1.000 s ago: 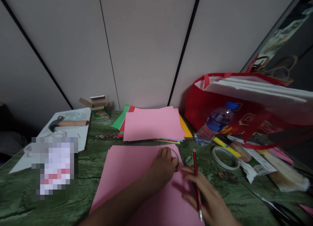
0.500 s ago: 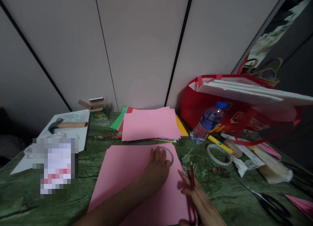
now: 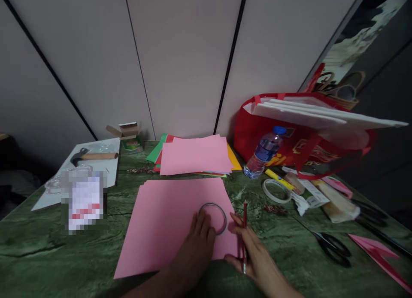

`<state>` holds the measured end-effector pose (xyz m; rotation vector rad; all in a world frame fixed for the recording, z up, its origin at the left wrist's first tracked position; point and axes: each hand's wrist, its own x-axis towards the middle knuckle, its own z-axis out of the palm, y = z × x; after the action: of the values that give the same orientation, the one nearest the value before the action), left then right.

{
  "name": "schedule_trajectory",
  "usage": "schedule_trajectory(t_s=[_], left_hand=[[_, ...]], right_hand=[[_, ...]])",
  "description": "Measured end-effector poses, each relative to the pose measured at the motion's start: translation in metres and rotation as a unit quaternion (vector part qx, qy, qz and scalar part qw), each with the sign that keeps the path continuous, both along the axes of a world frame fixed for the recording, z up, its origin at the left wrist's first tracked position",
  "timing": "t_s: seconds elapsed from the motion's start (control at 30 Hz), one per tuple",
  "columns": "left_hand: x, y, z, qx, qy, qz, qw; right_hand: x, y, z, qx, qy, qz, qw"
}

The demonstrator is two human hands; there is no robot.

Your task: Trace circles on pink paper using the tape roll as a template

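A thin dark ring (image 3: 224, 212) lies flat near the right side of a stack of pink paper (image 3: 167, 212). My left hand (image 3: 200, 238) rests on the paper from below, its fingertips close together at the ring's left and lower edge, holding it there. What the thumb does is hidden. Beside the paper's right edge, my right hand (image 3: 252, 248) keeps a red and black pencil (image 3: 245, 220) between its fingers, the pencil pointing away from me. The fingers of that hand reach toward the paper's edge.
Behind lies a pile of coloured paper (image 3: 196, 156). On the right are a water bottle (image 3: 264, 154), red bag (image 3: 238, 135), tape roll (image 3: 265, 190), yellow tube (image 3: 278, 179) and scissors (image 3: 333, 246). A hammer (image 3: 99, 156) lies on a white board (image 3: 111, 173) at left, near an open box (image 3: 132, 144).
My left hand has drawn the ring toward me across the pink paper. The right hand has stayed by the paper's right edge with the pencil. The view has shifted slightly.
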<state>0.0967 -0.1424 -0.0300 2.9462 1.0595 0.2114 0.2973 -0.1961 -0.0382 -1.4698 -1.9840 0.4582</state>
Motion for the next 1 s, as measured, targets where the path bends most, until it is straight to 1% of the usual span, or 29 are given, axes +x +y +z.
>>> schedule_trajectory(t_s=[0.13,0.27,0.33,0.4,0.43,0.47,0.53,0.6,0.63,0.67,0.7,0.73,0.83,0.9,1.0], left_hand=[[0.001,0.002,0.005,-0.020,-0.018,-0.004,1.000],[0.005,0.000,0.016,-0.029,-0.010,0.004,1.000],[0.008,-0.005,0.019,-0.029,0.003,0.005,1.000],[0.010,-0.010,0.018,-0.016,0.009,0.013,1.000],[0.011,-0.013,0.017,-0.005,0.008,0.015,1.000],[0.011,-0.015,0.014,0.009,0.002,0.015,1.000],[0.012,-0.017,0.009,0.044,-0.018,0.010,0.999],[0.011,-0.016,0.004,0.076,-0.049,0.001,0.996],[0.010,-0.015,0.003,0.088,-0.066,-0.002,0.994],[0.010,-0.013,0.004,0.093,-0.082,-0.005,0.992],[0.009,-0.012,0.005,0.093,-0.099,-0.009,0.991],[0.009,-0.011,0.006,0.089,-0.118,-0.010,0.989],[0.008,-0.008,0.010,0.068,-0.168,-0.004,0.983],[0.008,-0.008,0.012,0.060,-0.180,-0.004,0.982],[0.008,-0.009,0.014,0.073,-0.171,-0.012,0.982]], right_hand=[[0.004,0.002,0.006,-0.031,0.043,0.001,0.999],[0.012,0.011,0.020,-0.053,0.105,0.004,0.993],[0.017,0.019,0.029,-0.056,0.154,-0.013,0.986],[0.021,0.032,0.037,-0.048,0.237,-0.054,0.969],[0.021,0.040,0.040,-0.044,0.298,-0.074,0.951],[0.021,0.048,0.042,-0.042,0.369,-0.089,0.924],[0.017,0.065,0.043,-0.049,0.512,-0.101,0.852],[0.011,0.077,0.040,-0.070,0.611,-0.111,0.780],[0.008,0.081,0.038,-0.081,0.639,-0.119,0.755],[0.006,0.082,0.035,-0.092,0.656,-0.127,0.738],[0.003,0.083,0.032,-0.102,0.664,-0.132,0.729],[0.001,0.082,0.029,-0.111,0.665,-0.136,0.726],[-0.001,0.076,0.022,-0.126,0.658,-0.141,0.729],[-0.001,0.075,0.019,-0.130,0.652,-0.145,0.732],[-0.002,0.076,0.017,-0.128,0.652,-0.157,0.730]])
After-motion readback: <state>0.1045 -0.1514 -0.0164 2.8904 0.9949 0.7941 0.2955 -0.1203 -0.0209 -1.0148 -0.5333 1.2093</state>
